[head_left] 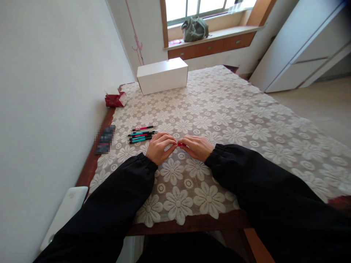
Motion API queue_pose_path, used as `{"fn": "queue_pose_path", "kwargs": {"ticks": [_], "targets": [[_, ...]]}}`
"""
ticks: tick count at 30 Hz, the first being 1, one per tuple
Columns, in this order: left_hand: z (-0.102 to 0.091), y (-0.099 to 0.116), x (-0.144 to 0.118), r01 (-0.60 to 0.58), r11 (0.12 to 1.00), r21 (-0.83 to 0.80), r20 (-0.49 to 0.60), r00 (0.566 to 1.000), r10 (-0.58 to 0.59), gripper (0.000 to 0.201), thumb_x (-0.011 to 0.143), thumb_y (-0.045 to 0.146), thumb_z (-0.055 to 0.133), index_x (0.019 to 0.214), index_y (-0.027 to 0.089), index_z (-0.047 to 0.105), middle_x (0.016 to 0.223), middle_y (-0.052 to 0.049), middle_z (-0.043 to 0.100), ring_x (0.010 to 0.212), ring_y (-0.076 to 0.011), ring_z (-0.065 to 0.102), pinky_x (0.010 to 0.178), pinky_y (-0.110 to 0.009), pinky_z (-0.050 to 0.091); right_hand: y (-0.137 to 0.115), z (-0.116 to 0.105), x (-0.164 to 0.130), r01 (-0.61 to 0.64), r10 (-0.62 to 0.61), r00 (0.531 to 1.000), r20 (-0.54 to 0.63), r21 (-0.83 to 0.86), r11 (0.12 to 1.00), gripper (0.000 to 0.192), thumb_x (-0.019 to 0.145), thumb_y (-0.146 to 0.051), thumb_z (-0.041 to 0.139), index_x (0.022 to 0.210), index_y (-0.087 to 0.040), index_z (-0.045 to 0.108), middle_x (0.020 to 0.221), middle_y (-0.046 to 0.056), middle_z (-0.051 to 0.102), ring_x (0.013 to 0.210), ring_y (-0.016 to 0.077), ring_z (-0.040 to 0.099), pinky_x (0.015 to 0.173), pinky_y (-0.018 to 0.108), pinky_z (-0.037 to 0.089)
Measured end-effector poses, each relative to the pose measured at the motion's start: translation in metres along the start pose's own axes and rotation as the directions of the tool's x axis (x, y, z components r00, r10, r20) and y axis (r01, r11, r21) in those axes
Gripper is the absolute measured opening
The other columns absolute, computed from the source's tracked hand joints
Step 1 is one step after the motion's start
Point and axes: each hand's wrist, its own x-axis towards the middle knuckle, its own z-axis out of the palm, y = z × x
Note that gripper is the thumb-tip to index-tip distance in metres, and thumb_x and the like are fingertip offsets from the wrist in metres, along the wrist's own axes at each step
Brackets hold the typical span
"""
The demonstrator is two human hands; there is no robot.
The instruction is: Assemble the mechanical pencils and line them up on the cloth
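My left hand [161,148] and my right hand [197,147] meet low over the tablecloth, fingertips almost together. Between them shows a small red piece [180,144], its colour like that of the red pens; most of it is hidden by fingers. My right hand pinches this piece between thumb and fingers. The left thumb and fingertips are closed at its left end, and what they grip is hidden. Just left of my left hand lie several pens [141,139] in turquoise, red and black, side by side. A red and black pen [142,128] lies a little apart behind them.
A white floral lace tablecloth [214,197] covers the table. At its far end stands a long white box [164,78]. Along the left wall are a red tissue packet [115,99] and a blurred dark flat object [105,139]. A white device [65,215] sits beside the table's near left corner.
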Motion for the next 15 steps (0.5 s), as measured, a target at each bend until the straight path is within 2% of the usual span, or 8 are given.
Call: {"fn": "queue_pose_path", "kwargs": {"ticks": [5, 9, 12, 15], "targets": [[0.0003, -0.001, 0.0012, 0.023, 1.0, -0.015, -0.02, 1.0, -0.024, 0.014, 0.092, 0.037, 0.07, 0.091, 0.024, 0.073, 0.101, -0.002, 0.078, 0.106, -0.022, 0.065, 0.099, -0.041, 0.05, 0.0015, 0.0024, -0.0014, -0.013, 0.013, 1.0, 0.008, 0.022, 1.0, 0.023, 0.104, -0.024, 0.041, 0.118, -0.022, 0.059, 0.102, 0.006, 0.074, 0.08, 0.0177, 0.068, 0.07, 0.028, 0.046], [-0.0024, 0.0008, 0.0025, 0.061, 0.998, -0.029, -0.002, 0.998, -0.062, 0.018, 0.092, 0.04, 0.07, 0.099, 0.023, 0.072, 0.107, -0.004, 0.076, 0.11, -0.0226, 0.064, 0.103, -0.043, 0.049, 0.0011, 0.0017, -0.002, -0.043, 0.044, 0.999, -0.023, 0.042, 0.998, 0.024, 0.103, -0.022, 0.041, 0.12, -0.024, 0.059, 0.103, 0.005, 0.073, 0.078, 0.017, 0.067, 0.068, 0.027, 0.044], [-0.0046, 0.003, 0.0025, 0.107, 0.994, -0.013, 0.026, 0.994, -0.107, 0.017, 0.095, 0.033, 0.064, 0.107, 0.023, 0.071, 0.113, -0.005, 0.074, 0.115, -0.0231, 0.062, 0.107, -0.043, 0.047, 0.0001, -0.0006, -0.0016, -0.106, 0.11, 0.992, -0.068, 0.06, 0.993, 0.023, 0.103, -0.023, 0.041, 0.117, -0.024, 0.059, 0.102, 0.005, 0.072, 0.078, 0.0171, 0.066, 0.068, 0.027, 0.044], [-0.005, 0.0038, 0.002, 0.165, 0.985, 0.047, 0.058, 0.984, -0.168, 0.023, 0.09, 0.023, 0.064, 0.112, 0.023, 0.068, 0.119, -0.005, 0.072, 0.12, -0.0252, 0.059, 0.108, -0.045, 0.045, 0.0008, -0.0027, -0.0007, -0.176, 0.184, 0.978, -0.104, 0.083, 0.981, 0.021, 0.102, -0.022, 0.041, 0.114, -0.023, 0.059, 0.1, 0.005, 0.071, 0.079, 0.018, 0.065, 0.068, 0.028, 0.044]]}}
